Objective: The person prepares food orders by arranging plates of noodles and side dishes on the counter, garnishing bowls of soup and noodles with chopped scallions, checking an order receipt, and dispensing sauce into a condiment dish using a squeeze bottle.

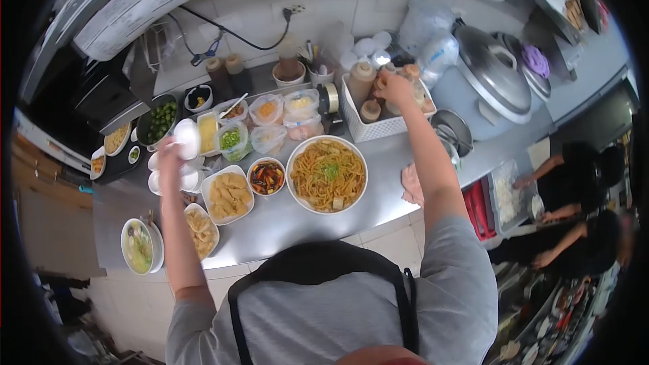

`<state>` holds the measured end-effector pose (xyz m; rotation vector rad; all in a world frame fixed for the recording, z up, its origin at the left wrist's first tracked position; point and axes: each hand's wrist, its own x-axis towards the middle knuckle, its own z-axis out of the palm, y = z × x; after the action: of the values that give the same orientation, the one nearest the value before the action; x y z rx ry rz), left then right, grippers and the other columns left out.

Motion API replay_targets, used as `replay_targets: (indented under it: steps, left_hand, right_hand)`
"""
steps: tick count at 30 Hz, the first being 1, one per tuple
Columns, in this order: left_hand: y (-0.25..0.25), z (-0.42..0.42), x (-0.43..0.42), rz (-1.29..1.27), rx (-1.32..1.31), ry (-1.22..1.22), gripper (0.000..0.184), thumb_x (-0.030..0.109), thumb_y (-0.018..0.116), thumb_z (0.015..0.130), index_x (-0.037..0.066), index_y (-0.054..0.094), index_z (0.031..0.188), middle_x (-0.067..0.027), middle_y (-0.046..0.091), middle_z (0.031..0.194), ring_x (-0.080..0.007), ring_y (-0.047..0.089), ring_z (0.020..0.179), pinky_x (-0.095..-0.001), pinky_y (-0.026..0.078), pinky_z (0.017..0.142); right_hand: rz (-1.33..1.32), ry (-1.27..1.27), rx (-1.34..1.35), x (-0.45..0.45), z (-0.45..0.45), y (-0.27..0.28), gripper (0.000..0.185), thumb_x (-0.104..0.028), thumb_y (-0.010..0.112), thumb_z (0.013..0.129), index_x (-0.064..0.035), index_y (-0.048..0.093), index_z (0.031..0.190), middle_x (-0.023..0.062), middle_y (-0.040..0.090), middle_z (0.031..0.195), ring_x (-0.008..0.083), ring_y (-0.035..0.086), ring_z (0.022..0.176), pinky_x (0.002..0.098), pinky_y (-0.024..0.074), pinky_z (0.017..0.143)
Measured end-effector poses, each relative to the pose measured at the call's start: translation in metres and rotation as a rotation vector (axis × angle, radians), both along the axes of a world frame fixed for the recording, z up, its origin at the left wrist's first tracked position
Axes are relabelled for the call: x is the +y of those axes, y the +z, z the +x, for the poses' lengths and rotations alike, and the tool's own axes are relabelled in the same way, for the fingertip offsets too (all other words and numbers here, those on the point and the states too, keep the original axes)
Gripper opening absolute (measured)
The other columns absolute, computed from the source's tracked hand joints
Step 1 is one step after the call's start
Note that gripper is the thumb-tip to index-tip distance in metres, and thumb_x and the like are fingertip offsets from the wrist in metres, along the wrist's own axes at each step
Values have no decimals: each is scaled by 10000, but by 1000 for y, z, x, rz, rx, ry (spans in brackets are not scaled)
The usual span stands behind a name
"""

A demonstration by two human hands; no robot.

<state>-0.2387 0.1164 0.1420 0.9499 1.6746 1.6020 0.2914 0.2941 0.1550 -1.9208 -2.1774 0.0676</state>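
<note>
My left hand (170, 151) is closed on a small white dish (187, 136), held over other small white dishes (192, 179) at the counter's left. My right hand (393, 88) reaches into a white basket (378, 130) of sauce bottles, fingers closed around something I cannot make out, beside a brown sauce bottle (361, 82). Between my arms stand a large bowl of noodles (328, 174) topped with chopped green onion, a small bowl of dark red strips (267, 177) and a square bowl of fried pieces (230, 196).
A soup bowl (139, 247) sits near the counter's left edge. Bagged toppings (233, 139) line the middle. A large lidded pot (493, 71) stands at the back right. Two co-workers (574, 176) are at the far right, one with a hand in a tray of white food (506, 192).
</note>
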Motion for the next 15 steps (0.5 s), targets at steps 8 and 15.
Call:
replay_targets:
  steps: [8, 15]
  left_hand:
    - [-22, 124, 32, -158, -543, -456, 307, 88, 469, 805, -8, 441, 1095, -123, 530, 1030, -224, 567, 915, -332, 522, 735]
    - [13, 155, 51, -96, -753, -579, 320, 58, 536, 795, -32, 437, 1085, -164, 525, 1064, -235, 555, 956, -332, 491, 815]
  right_hand:
    - [238, 66, 476, -28, 8, 92, 659, -242, 719, 576, -135, 428, 1158, 145, 578, 951, 290, 551, 920, 369, 428, 792]
    - [462, 289, 1034, -41, -43, 79, 755, -217, 724, 650, -28, 298, 1243, 154, 456, 1148, 238, 443, 1073, 346, 338, 913]
